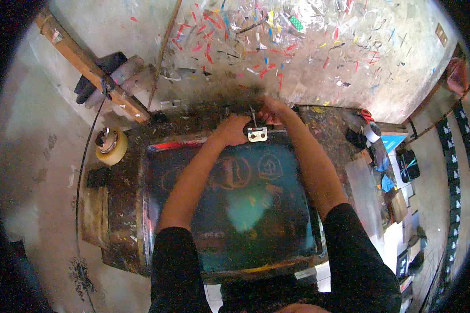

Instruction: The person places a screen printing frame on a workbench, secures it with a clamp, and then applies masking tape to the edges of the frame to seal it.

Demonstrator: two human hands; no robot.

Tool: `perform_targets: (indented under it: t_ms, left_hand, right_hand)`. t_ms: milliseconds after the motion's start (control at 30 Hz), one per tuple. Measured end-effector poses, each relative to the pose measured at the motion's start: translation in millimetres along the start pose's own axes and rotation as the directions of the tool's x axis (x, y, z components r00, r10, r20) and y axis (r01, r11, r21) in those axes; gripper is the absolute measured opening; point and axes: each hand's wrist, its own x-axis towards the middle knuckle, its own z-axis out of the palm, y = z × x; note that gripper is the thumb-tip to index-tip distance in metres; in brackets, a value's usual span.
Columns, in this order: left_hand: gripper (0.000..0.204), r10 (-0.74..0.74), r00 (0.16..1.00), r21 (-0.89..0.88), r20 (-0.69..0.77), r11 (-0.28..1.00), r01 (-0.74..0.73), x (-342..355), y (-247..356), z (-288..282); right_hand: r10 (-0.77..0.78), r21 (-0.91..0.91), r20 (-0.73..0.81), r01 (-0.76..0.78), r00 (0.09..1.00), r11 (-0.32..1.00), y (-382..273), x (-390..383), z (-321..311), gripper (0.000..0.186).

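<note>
Silvery, the clamp [257, 134] at the far edge of the screen frame [269, 268] lies between the nearer left hand [234, 130] and right hand [271, 111], both curled, their grip unclear.

a clamp [257, 136] sits at the screen [250, 208] back.

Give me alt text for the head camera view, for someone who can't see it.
A person's left hand and right hand are at a metal fitting by the far edge of a framed, dark teal screen on a stained worktable. A roll of tape sits to the left; colourful marks dot the wall behind.
</note>
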Motion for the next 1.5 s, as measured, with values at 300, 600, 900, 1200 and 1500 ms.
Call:
perform_targets:
  t_ms: [300, 600, 900, 1200, 1500]
  left_hand:
    - [0.063, 0.034, 0.999, -0.006, -0.007, 0.999, -0.034, 7.8, -8.6, -2.6]
    - [0.059, 0.160, 0.985, 0.005, -0.067, 0.987, -0.160, 11.8, -18.2, 5.4]
    - [0.050, 0.117, 0.989, -0.012, -0.096, 0.993, -0.119, 15.6, -27.3, 15.7]
    - [0.048, 0.297, 0.923, -0.082, -0.246, 0.942, -0.325, 35.2, -42.6, 60.0]
    - [0.045, 0.187, 0.973, 0.037, -0.134, 0.982, -0.183, 13.5, -64.6, 57.3]
  right_hand:
    - [-0.455, -0.475, -0.367, 0.257, 0.812, 0.841, -30.5, -9.2, 19.4, 0.046]
    - [-0.157, -0.857, -0.101, -0.006, 0.982, 0.515, -47.1, -49.7, 41.2, 0.053]
    - [-0.329, -0.910, -0.066, 0.078, 0.942, 0.408, -41.0, -11.1, 30.9, 0.049]
    - [-0.496, -0.993, -0.091, -0.043, 0.864, 0.108, -28.6, 48.4, 18.2, 0.046]
    - [-0.173, -0.965, 0.003, 0.048, 0.985, 0.257, -29.7, -0.2, 47.1, 0.071]
